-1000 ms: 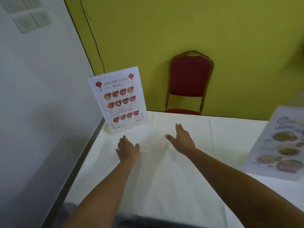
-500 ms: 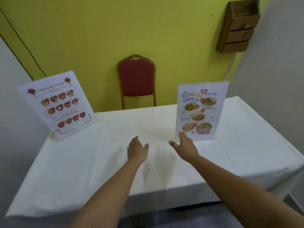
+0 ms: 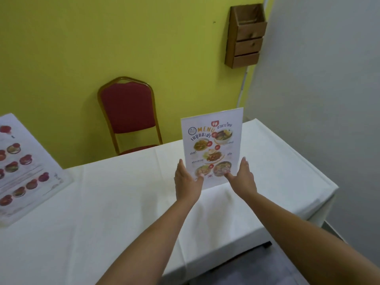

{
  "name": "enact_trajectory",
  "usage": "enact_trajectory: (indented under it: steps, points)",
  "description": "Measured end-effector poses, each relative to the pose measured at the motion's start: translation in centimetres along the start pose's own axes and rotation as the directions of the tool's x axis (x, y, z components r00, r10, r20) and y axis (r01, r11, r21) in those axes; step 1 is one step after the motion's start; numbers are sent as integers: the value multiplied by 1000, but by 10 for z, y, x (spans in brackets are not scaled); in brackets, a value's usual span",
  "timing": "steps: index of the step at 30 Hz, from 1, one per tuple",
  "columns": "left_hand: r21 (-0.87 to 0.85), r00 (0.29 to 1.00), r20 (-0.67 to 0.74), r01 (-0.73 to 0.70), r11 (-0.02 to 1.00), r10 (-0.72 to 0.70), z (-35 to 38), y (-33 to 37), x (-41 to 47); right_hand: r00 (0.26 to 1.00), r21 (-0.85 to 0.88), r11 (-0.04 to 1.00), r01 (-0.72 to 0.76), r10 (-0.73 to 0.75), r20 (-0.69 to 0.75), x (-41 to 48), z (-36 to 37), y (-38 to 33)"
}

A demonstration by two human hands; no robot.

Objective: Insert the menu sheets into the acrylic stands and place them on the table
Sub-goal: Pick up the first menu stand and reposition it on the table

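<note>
Two hands clasp Thai menu stand [image 3: 211, 149] edges: left hand [image 3: 188, 182], right hand [image 3: 242, 178]; thumbs on front.

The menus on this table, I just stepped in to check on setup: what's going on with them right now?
A person has both hands on the upright clear acrylic stand holding the Thai food menu sheet, the left hand at its lower left edge and the right hand at its lower right, thumbs on the front. It stands on the white-clothed table. A second stand with the Chinese food menu sheet already sits at the table's left end, untouched.
</note>
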State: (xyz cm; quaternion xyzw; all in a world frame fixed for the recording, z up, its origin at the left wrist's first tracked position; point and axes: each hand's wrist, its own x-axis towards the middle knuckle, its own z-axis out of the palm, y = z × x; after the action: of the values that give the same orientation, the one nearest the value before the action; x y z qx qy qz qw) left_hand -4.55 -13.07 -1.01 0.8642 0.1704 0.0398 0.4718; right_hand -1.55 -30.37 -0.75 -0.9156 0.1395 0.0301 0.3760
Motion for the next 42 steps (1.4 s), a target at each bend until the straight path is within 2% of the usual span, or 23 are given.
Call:
enact_trajectory:
  steps: [3, 6, 8, 10, 16, 23, 26, 32, 36, 42]
  points:
    - [-98, 999, -29, -45, 994, 42, 13, 9, 11, 1000, 70, 998, -7, 9, -22, 27, -8, -7]
    - [-205, 998, -22, -62, 977, 59, 21, 6, 17, 1000, 174, 985, 1, -5, 23, 43, -2, -7]
    - [-213, 998, -24, -69, 975, 65, 24, 4, 22, 999, 229, 974, 6, -17, 46, 51, 2, -6]
    - [-200, 997, -31, -78, 977, 73, 24, 5, 27, 999, 244, 969, 42, -46, 11, 59, 5, -5]
    - [-101, 995, -47, -91, 991, 87, 10, 21, 53, 992, 276, 957, 95, -67, -109, 73, 6, -6]
    - [-69, 987, 43, -149, 986, 152, 37, 82, 96, 973, 306, 948, 88, -16, -230, 117, -36, -2]
    - [-21, 985, 100, -137, 990, 138, 63, 111, 121, 963, 309, 949, 67, 20, -268, 145, -61, 6]
    - [145, 982, 134, -150, 978, 131, 120, 159, 164, 955, 324, 946, 29, 69, -288, 208, -100, 27]
    - [341, 967, 144, -250, 906, 213, 159, 179, 197, 952, 316, 949, 3, 94, -292, 250, -115, 39]
    - [275, 980, 135, -176, 945, 144, 193, 200, 231, 958, 319, 947, -22, 111, -263, 299, -123, 51]
